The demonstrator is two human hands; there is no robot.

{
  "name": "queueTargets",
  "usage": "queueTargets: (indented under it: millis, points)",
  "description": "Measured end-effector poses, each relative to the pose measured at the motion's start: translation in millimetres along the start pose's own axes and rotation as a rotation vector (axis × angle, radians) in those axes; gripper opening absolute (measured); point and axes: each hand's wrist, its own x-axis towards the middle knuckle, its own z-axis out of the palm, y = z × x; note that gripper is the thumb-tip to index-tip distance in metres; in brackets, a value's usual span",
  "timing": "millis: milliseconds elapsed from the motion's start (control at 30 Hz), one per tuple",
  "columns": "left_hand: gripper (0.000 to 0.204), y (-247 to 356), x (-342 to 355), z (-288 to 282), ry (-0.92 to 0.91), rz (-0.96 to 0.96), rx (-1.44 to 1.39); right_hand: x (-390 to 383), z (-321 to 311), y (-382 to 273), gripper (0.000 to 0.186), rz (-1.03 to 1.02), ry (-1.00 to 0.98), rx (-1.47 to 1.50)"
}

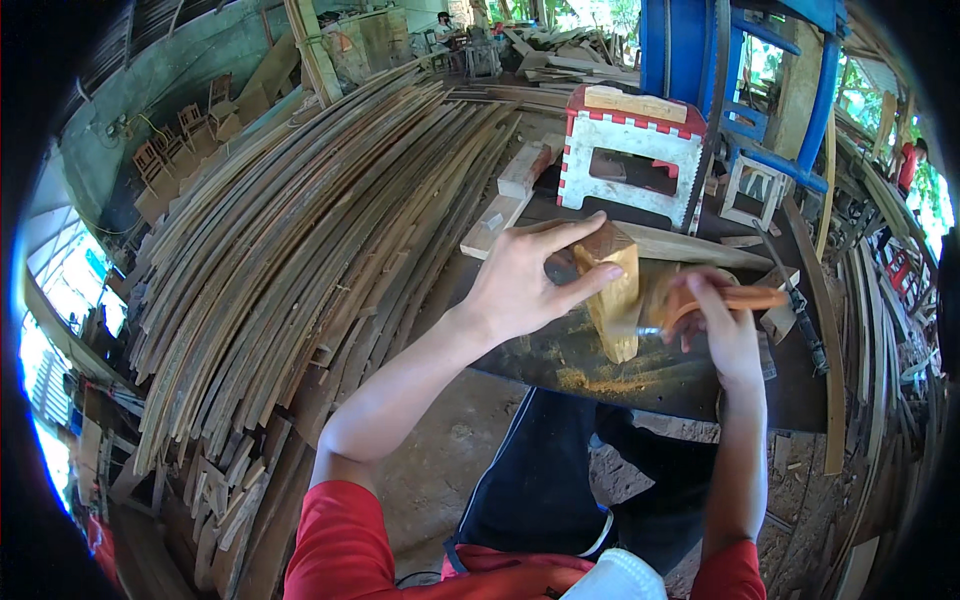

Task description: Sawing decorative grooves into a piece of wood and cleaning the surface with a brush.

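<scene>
My left hand (535, 270) grips a squared wooden block (617, 300), thumb and fingers spread round its upper end. The block stands tilted on a dark work table (520, 355), paler wood on its sides and a darker end on top. Just right of it, my right hand (715, 325) is closed on an orange-handled tool (755, 298), smeared by motion. A small pale metallic part of the tool points at the block's side; its working end is too blurred to make out. Yellowish sawdust (600, 382) lies around the block's lower end.
A red and white folding stool (632, 140) bearing a wood piece stands at the table's far side, beside a tall blue machine frame (682, 50). Long wooden strips (300, 220) are stacked to the left. Wood offcuts (500, 205) lie behind my left hand; more boards lean at right.
</scene>
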Motion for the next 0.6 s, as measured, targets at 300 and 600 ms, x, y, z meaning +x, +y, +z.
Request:
queueTargets:
  millis: [300, 600]
  points:
    - [0.051, -4, -16, -12, 0.042, -0.17, 0.056, 13, 12, -7, 0.024, -0.16, -0.05, 0.084]
    - [0.048, 1, -19, -10, 0.084, -0.171, 0.082, 42, 8, -8, 0.026, -0.134, -0.17, 0.05]
